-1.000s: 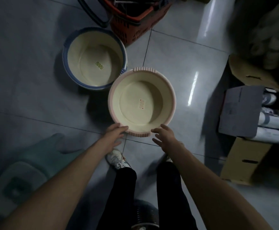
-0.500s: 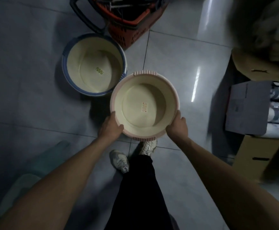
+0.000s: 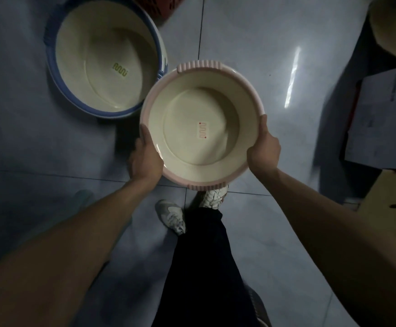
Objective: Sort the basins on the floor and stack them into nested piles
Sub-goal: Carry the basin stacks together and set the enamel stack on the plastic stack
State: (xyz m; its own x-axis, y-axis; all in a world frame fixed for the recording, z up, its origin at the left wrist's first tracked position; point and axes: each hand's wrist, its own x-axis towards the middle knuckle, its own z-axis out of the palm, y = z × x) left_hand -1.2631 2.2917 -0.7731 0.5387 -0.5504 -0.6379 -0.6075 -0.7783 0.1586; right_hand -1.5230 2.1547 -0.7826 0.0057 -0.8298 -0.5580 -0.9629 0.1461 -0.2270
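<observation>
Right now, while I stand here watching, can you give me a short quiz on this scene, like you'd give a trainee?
1. True or false: the left hand and the right hand each hold the rim of the pink-rimmed basin.
2. Where is the blue-rimmed basin?
A) Nested inside the pink one.
B) Upright on the floor, to the left of the pink one in view.
C) Upside down on a cardboard box.
3. Fill in: the squiggle mark on the bottom of the blue-rimmed basin is ____ in colour.

Key: 1 true; 2 B; 3 green.
</observation>
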